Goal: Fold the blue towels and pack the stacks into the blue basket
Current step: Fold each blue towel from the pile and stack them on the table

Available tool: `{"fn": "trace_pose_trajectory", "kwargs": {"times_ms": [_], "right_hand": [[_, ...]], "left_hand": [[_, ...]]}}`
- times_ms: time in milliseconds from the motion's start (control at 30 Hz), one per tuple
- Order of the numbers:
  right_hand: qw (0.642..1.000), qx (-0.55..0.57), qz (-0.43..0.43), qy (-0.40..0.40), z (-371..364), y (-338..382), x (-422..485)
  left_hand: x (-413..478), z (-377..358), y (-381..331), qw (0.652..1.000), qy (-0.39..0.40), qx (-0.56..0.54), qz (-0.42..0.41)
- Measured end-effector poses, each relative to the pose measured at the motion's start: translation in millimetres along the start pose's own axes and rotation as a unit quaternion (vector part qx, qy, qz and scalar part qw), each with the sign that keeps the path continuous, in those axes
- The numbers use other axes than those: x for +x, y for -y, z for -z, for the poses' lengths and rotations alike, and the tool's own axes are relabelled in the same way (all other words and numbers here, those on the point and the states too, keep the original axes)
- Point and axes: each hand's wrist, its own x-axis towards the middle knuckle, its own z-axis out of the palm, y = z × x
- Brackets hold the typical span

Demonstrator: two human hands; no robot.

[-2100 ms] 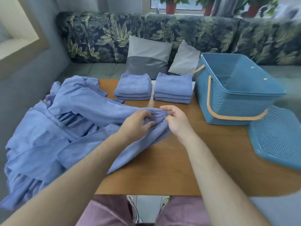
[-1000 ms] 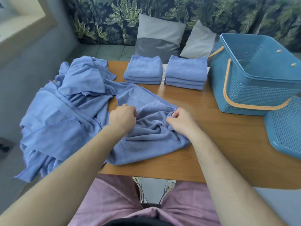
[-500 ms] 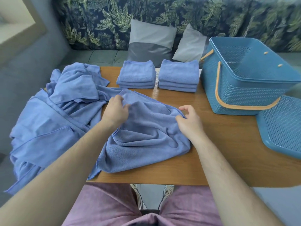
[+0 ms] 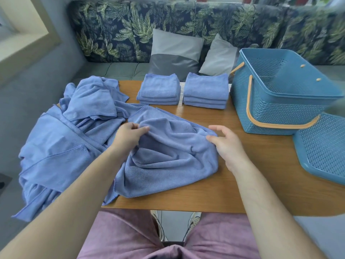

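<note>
A crumpled blue towel (image 4: 168,156) lies on the wooden table (image 4: 252,165) in front of me. My left hand (image 4: 128,136) pinches a fold near the towel's upper middle. At the towel's right edge my right hand (image 4: 226,144) has its fingers spread and relaxed, the thumb touching the cloth, gripping nothing. A heap of unfolded blue towels (image 4: 61,137) hangs over the table's left side. Two folded towel stacks (image 4: 158,89) (image 4: 206,90) stand side by side at the far edge. The blue basket (image 4: 280,101) with an orange handle stands at the right, with nothing seen inside.
A blue perforated lid (image 4: 324,146) lies right of the basket, over the table's right edge. Behind the table runs a leaf-patterned sofa (image 4: 186,25) with two grey cushions (image 4: 175,53). My knees in pink trousers (image 4: 121,236) are below the near edge.
The towel has been pulled from the heap and spread wider on the table. My right hand has let go of its edge and opened; my left hand shifted right, still pinching cloth.
</note>
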Motion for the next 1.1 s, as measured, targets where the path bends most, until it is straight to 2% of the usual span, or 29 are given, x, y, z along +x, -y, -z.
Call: {"fn": "trace_pose_trajectory", "kwargs": {"times_ms": [133,200,433,633,800,1100], "right_hand": [[0.993,0.117,0.021,0.003,14,25,-1],[0.988,0.152,0.029,0.009,19,46,4],[0.973,0.191,0.121,0.052,33,162,13],[0.972,0.161,0.145,0.087,42,245,8],[0.966,0.180,0.183,0.025,50,280,-7],[0.960,0.141,0.240,0.022,75,289,-36]], "left_hand": [[-2,26,-32,0.979,0.008,-0.205,-0.003],[-2,39,-56,0.969,0.010,-0.246,-0.025],[-5,89,-155,0.969,-0.027,-0.201,-0.138],[-13,124,-219,0.969,-0.013,-0.186,-0.164],[-24,140,-243,0.953,0.002,-0.230,-0.197],[-58,149,-243,0.925,0.000,-0.288,-0.247]]}}
